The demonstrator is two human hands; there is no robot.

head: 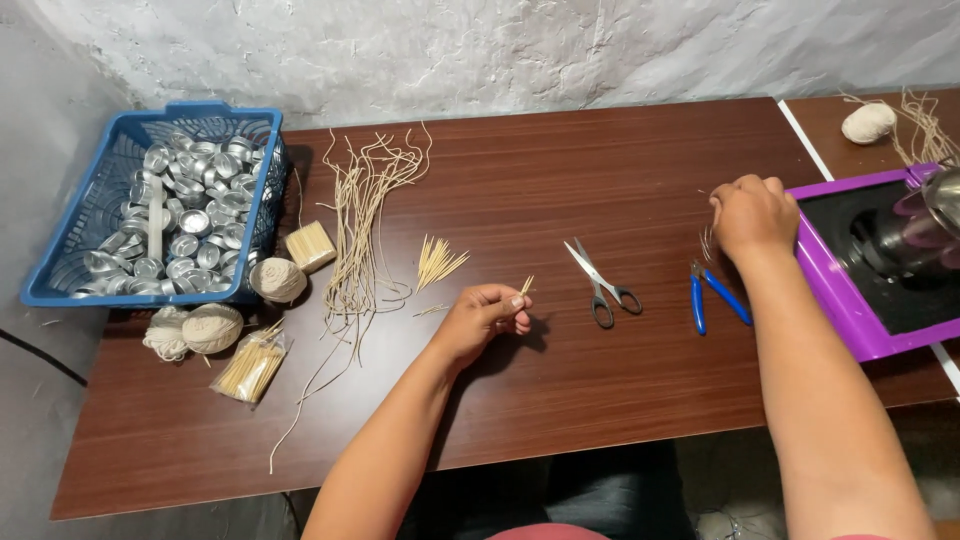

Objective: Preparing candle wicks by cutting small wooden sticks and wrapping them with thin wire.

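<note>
My left hand [487, 318] rests near the middle of the brown table [620, 170], fingers pinched on a few short wooden sticks [526, 286]. A small fan of loose sticks [436, 262] lies just beyond it. My right hand [752, 213] is closed at the right, next to a purple stove [835, 290], with thin pale strands [708, 241] showing under its fingers. Scissors [600, 283] lie between the two hands. Blue-handled pliers [712, 297] sit just below my right hand.
A blue basket [65, 260] full of small metal cups stands at the far left. Beside it lie string balls [212, 327], a bag of sticks [250, 368] and long wick strands [360, 225]. A metal pot [920, 230] sits on the stove; another string ball [867, 122] is behind.
</note>
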